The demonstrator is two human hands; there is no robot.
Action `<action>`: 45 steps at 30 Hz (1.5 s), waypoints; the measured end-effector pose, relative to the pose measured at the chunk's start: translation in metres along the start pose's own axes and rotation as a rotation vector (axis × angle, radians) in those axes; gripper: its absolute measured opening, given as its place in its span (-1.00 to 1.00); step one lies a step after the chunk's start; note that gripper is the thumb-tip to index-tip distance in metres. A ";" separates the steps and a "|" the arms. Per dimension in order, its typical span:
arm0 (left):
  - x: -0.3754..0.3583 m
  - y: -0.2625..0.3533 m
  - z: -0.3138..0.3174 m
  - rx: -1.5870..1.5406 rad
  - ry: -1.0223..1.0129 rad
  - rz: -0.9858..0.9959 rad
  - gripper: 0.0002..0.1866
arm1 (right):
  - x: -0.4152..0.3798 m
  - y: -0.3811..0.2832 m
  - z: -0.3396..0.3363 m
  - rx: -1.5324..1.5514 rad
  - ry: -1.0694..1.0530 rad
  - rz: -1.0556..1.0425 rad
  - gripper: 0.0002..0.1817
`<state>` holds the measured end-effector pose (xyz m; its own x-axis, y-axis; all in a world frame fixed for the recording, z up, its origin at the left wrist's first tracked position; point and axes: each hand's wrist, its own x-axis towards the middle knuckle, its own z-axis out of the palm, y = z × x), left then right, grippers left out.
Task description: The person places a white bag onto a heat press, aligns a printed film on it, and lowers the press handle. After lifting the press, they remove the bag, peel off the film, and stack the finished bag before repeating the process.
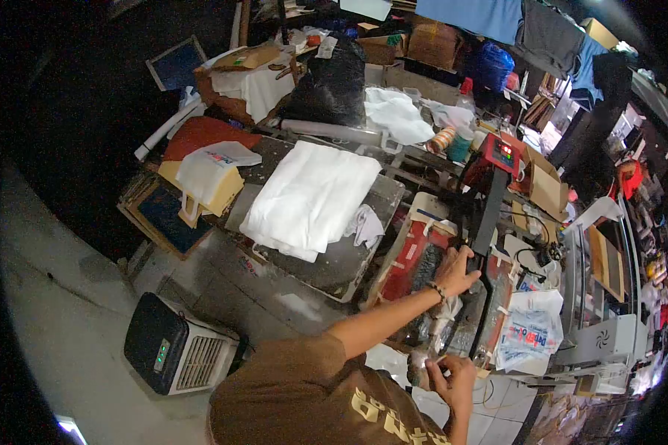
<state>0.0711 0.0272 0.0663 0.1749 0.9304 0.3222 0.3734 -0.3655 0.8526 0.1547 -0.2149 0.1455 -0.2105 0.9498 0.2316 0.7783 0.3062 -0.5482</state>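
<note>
My left hand [456,274] reaches across a press with a black metal arm [490,215]. Its fingers are apart and lie against the black frame; whether they press on it is hard to see. Lower down, my right hand [454,382] is closed in a pinch at the near edge of the press, and what sits between the fingertips is too small to name. Beside it is a crumpled, shiny, clear wrap [443,326]. Under the arm lies a red and dark panel [416,256]. A red control box [501,154] with lit digits tops the press.
Folded white cloth [312,196] lies on a dark board left of the press, with a small grey rag [365,226] beside it. Printed white bags [531,330] lie at the right. A black and white appliance [178,348] stands on the floor. Thread spools [459,144] stand behind.
</note>
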 end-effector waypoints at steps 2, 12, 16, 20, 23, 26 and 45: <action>-0.003 0.000 0.002 -0.013 0.028 -0.007 -0.37 | -0.001 0.004 -0.001 -0.059 -0.117 0.077 -0.67; -0.021 -0.003 -0.003 -0.114 -0.050 -0.150 -0.32 | 0.003 0.002 -0.003 -0.103 -0.134 0.064 -0.60; -0.023 0.003 -0.011 -0.158 -0.083 -0.206 -0.27 | 0.000 0.009 -0.005 -0.098 -0.174 0.048 -0.61; -0.025 -0.014 0.002 -0.374 -0.109 -0.264 -0.32 | 0.002 0.009 -0.018 -0.048 -0.259 -0.168 -0.57; -0.030 0.005 -0.016 -0.390 -0.160 -0.329 -0.34 | -0.008 0.018 -0.023 -0.062 -0.262 -0.256 -0.47; -0.030 0.011 -0.016 -0.424 -0.116 -0.315 -0.32 | -0.010 0.024 -0.018 -0.171 -0.342 -0.314 -0.32; -0.032 0.015 -0.022 -0.315 -0.120 -0.384 -0.31 | -0.013 0.028 -0.014 -0.194 -0.255 -0.336 -0.24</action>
<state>0.0510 -0.0069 0.0781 0.1895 0.9792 -0.0721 0.1414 0.0454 0.9889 0.1874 -0.2198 0.1388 -0.5898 0.7931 0.1522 0.7332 0.6049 -0.3107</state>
